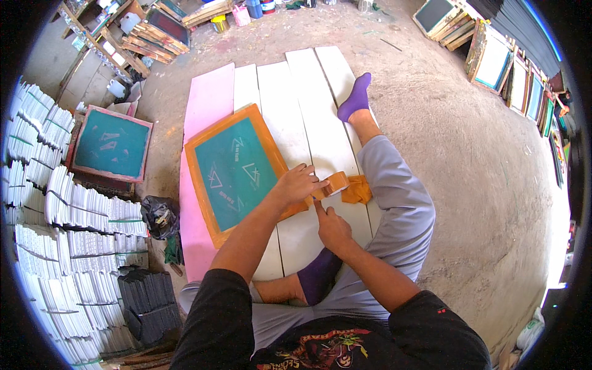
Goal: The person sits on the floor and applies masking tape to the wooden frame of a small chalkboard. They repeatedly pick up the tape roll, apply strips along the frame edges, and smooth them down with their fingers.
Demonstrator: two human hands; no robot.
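Note:
A screen-printing frame [234, 169] with an orange border and teal mesh lies on white boards [320, 123] in front of me. My left hand [296, 185] grips a roll of brown tape [336, 182] at the frame's right edge. My right hand [332, 225] sits just below, its index finger pressing on the tape strip at the frame's lower right corner. An orange cloth [357, 190] lies right of the roll, against my grey trouser leg.
A pink board [206, 102] lies left of the frame. A second teal screen [111, 143] and stacks of white sheets [61, 209] stand at left, a black bag [159, 216] nearby. Framed screens [493, 58] lean at the far right; wooden frames and buckets sit on the dirt floor behind.

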